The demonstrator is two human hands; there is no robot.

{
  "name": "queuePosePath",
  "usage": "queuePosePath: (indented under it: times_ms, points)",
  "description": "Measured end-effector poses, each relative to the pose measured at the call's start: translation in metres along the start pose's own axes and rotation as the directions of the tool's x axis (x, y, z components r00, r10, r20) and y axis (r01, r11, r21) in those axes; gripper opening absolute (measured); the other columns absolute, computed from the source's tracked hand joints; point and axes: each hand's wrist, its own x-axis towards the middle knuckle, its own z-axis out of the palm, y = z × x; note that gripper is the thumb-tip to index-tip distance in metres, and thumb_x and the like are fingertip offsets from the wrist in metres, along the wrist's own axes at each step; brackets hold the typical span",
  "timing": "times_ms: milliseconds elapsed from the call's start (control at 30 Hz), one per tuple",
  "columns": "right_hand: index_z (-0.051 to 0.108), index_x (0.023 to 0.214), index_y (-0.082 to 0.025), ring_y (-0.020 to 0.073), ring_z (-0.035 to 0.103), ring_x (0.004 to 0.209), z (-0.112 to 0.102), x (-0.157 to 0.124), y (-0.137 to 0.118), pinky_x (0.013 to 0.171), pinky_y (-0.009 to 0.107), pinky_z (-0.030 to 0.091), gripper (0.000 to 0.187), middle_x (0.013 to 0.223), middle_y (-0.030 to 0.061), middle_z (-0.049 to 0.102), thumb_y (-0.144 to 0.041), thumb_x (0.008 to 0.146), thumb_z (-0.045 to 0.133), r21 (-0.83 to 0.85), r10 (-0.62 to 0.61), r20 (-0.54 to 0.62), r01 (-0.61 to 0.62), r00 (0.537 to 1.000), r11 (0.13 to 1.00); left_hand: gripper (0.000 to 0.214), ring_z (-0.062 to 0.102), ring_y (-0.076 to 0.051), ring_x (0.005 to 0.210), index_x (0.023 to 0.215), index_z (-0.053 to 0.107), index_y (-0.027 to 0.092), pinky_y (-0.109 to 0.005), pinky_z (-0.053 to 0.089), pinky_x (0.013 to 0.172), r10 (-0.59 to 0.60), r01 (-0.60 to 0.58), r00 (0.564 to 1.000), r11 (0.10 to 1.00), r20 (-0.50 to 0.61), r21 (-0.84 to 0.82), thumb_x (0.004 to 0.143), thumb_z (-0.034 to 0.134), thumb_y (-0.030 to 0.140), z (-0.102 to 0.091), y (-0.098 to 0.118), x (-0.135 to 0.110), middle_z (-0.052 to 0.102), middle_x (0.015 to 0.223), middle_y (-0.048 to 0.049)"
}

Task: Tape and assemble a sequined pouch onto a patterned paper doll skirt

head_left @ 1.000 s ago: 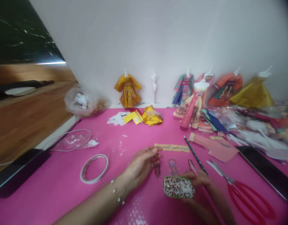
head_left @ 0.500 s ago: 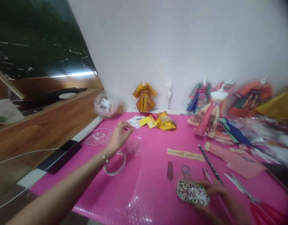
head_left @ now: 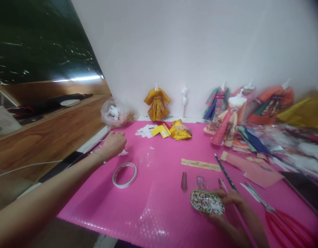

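Observation:
My right hand (head_left: pixel 235 210) grips a small oval container (head_left: pixel 208 202) with a green rim, full of mixed-colour beads. A pink pen (head_left: pixel 240 220) runs close by that hand; I cannot tell whether the fingers touch it. Over the table's left side, my left hand (head_left: pixel 113 144) is closed with its fingers curled, and what they may hold is hidden. Just beside it lie small white bits (head_left: pixel 123 152). Tiny clear pieces (head_left: pixel 146 159) are scattered farther right. A white tape roll (head_left: pixel 125 175) lies flat below the left hand.
Red-handled scissors (head_left: pixel 280 217), a dark pencil (head_left: pixel 226 172), a patterned strip (head_left: pixel 200 164) and pink cut fabric (head_left: pixel 254 168) lie at right. Small dressed mannequins (head_left: pixel 157 103) line the wall. A clear bag (head_left: pixel 116 113) sits back left, near a black device (head_left: pixel 62 167) with a cable.
My left hand has moved left, away from the scattered clear pieces, and its fingers are more curled. My right hand still holds the bead container. The view has shifted slightly.

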Motion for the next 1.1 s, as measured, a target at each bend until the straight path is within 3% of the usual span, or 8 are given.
queuePosePath:
  times_ms: [267,367,467,633,700,800,933,1100]
  points:
    - [0.051,0.094,-0.026,0.0302,0.072,0.102,-0.004,0.006,-0.005,0.081,0.042,0.06,0.031,0.1,0.0051,0.077,-0.036,0.079,0.076,0.041,-0.043,-0.032,0.045,0.999,0.998,0.033,0.064,-0.024,0.104,0.123,0.058,0.016,-0.045,0.056,0.086,0.008,-0.006,1.0,0.997,-0.03,0.07,0.095,0.061,0.032,-0.01,0.006,0.012,0.062,0.124,-0.0097]
    - [0.05,0.094,-0.025,0.0305,0.071,0.104,-0.003,0.007,-0.008,0.085,0.045,0.06,0.03,0.102,0.0071,0.075,-0.037,0.081,0.075,0.102,0.018,-0.087,-0.009,0.996,0.995,0.028,0.063,-0.025,0.106,0.119,0.06,0.016,-0.047,0.053,0.09,0.036,-0.032,0.996,0.999,-0.084,0.041,0.095,0.06,0.03,-0.013,0.022,0.004,0.062,0.121,-0.0096]
    - [0.051,0.095,-0.026,0.0292,0.073,0.098,-0.004,0.008,-0.01,0.081,0.044,0.061,0.03,0.1,0.0064,0.075,-0.036,0.081,0.075,0.102,0.001,-0.101,0.009,0.995,0.995,0.025,0.06,-0.034,0.107,0.112,0.064,0.009,-0.054,0.046,0.092,0.15,-0.156,0.981,0.987,-0.124,-0.047,0.096,0.046,0.017,-0.009,0.052,-0.019,0.062,0.115,-0.0168]
    - [0.051,0.096,-0.026,0.0269,0.072,0.097,-0.007,0.01,-0.012,0.086,0.044,0.058,0.029,0.1,0.0051,0.074,-0.033,0.081,0.075,0.126,0.01,-0.121,0.006,0.993,0.992,0.025,0.062,-0.023,0.09,0.11,0.065,0.026,-0.036,0.05,0.077,0.457,-0.462,0.886,0.855,-0.077,-0.235,0.099,0.043,0.024,0.004,0.125,-0.074,0.065,0.108,-0.0068]
    - [0.051,0.096,-0.025,0.0262,0.071,0.097,-0.007,0.011,-0.013,0.087,0.043,0.057,0.028,0.1,0.0051,0.074,-0.03,0.081,0.075,0.151,0.018,-0.146,0.004,0.989,0.989,0.024,0.06,-0.024,0.09,0.113,0.063,0.023,-0.039,0.049,0.078,0.58,-0.546,0.814,0.747,-0.029,-0.379,0.099,0.044,0.027,0.009,0.152,-0.089,0.064,0.108,-0.0095]
    - [0.053,0.097,-0.024,0.0252,0.071,0.098,-0.007,0.012,-0.016,0.082,0.038,0.058,0.029,0.101,0.0057,0.073,-0.026,0.08,0.076,0.164,0.033,-0.161,-0.006,0.986,0.986,0.033,0.058,-0.027,0.092,0.128,0.054,0.021,-0.043,0.047,0.081,0.634,-0.564,0.773,0.693,0.009,-0.449,0.096,0.052,0.029,0.018,0.18,-0.098,0.063,0.108,-0.0112]
    - [0.052,0.096,-0.024,0.0253,0.071,0.096,-0.008,0.017,-0.021,0.082,0.04,0.058,0.029,0.099,0.0048,0.074,-0.025,0.08,0.076,0.168,0.022,-0.17,0.006,0.985,0.986,0.047,0.055,-0.029,0.09,0.135,0.048,0.018,-0.046,0.046,0.08,0.679,-0.598,0.733,0.673,0.043,-0.436,0.093,0.058,0.035,0.025,0.194,-0.095,0.061,0.106,-0.0129]
    - [0.051,0.096,-0.025,0.0239,0.07,0.096,-0.008,0.019,-0.024,0.081,0.038,0.058,0.027,0.102,0.0049,0.072,-0.025,0.082,0.074,0.222,0.062,-0.123,-0.033,0.99,0.975,0.043,0.054,-0.03,0.089,0.131,0.051,0.02,-0.048,0.046,0.079,0.693,-0.582,0.713,0.671,0.109,-0.46,0.093,0.058,0.037,0.026,0.195,-0.092,0.059,0.104,-0.012]
